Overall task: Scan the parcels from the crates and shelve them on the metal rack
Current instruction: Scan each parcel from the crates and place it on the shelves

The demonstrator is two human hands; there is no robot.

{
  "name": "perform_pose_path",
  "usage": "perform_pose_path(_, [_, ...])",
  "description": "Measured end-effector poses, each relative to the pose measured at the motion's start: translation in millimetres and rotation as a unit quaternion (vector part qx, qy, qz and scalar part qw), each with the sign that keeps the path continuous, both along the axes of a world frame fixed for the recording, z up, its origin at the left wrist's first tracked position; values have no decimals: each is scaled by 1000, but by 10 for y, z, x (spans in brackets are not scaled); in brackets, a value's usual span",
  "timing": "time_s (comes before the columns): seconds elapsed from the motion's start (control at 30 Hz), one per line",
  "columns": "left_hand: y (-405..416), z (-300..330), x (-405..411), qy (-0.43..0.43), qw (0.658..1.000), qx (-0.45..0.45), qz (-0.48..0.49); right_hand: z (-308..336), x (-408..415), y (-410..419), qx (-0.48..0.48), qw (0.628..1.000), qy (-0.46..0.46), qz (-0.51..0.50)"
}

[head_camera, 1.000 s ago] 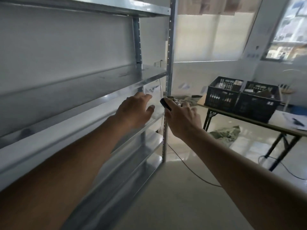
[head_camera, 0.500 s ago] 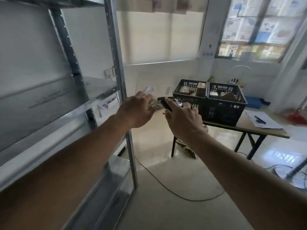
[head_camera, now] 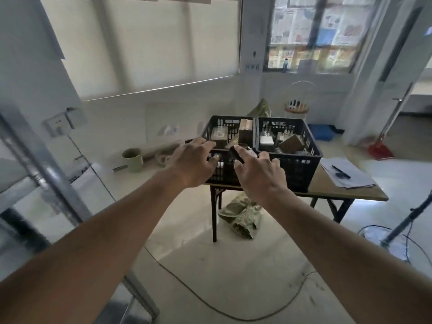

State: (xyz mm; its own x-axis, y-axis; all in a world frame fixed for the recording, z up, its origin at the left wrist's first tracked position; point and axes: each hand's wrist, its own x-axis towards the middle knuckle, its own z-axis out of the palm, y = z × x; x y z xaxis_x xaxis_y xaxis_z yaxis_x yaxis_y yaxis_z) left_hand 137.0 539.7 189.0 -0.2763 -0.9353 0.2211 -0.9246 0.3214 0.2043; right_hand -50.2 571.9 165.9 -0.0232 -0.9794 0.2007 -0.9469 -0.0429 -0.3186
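Facing two black crates (head_camera: 288, 157) that sit side by side on a worktop (head_camera: 346, 195), a person reaches both bare arms forward toward them. The parcels (head_camera: 291, 143) lie inside the crates: brown cardboard boxes, some upright and some tilted, and a white packet in the right crate. The crates are hard plastic with lattice walls and straight rims.

The right hand (head_camera: 259, 176) holds a small dark scanner (head_camera: 236, 153), pinched between thumb and forefinger, the other fingers spread loosely; its shape is partly hidden by the hand. The left hand (head_camera: 195, 163) carries nothing, fingers slack and slightly apart, hovering in front of the left crate's near wall.

This looks like the fetching step: no parcel is in hand, so the next one has yet to be picked and scanned. The next move likely calls for the free left hand to lift a box clear of the rim and turn its label toward the scanner.

The worktop is a thin tan board on dark folding legs. Loose white papers (head_camera: 348, 174) and a black pen (head_camera: 341, 171) rest on its right end. A grey metal rack (head_camera: 46, 174), smooth and shiny, stands at the left edge. On the pale glossy floor lie a crumpled green sack (head_camera: 243, 218) under the worktop and a thin dark cable (head_camera: 210, 305).
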Motion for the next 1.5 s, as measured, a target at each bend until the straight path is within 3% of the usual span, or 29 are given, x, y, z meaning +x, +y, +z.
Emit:
perform_pose_path(0.33, [-2014, -300, -467, 10, 998, 51, 23, -237, -538, -2006, 45, 999, 4, 15])
perform_pose_path(0.8, [-4812, -1104, -478, 25, 991, 125, 42, -1021, -557, -4882, 135, 990, -25, -22])
perform_pose_path(1.13, [-6151, -1860, -611, 27, 976, 199, 89, -1739, -582, -6289, 247, 967, -54, 26])
perform_pose_path(1.5, [-6873, -2676, -698, 29, 948, 282, 147, -2289, -605, -7153, 323, 937, -132, 31])
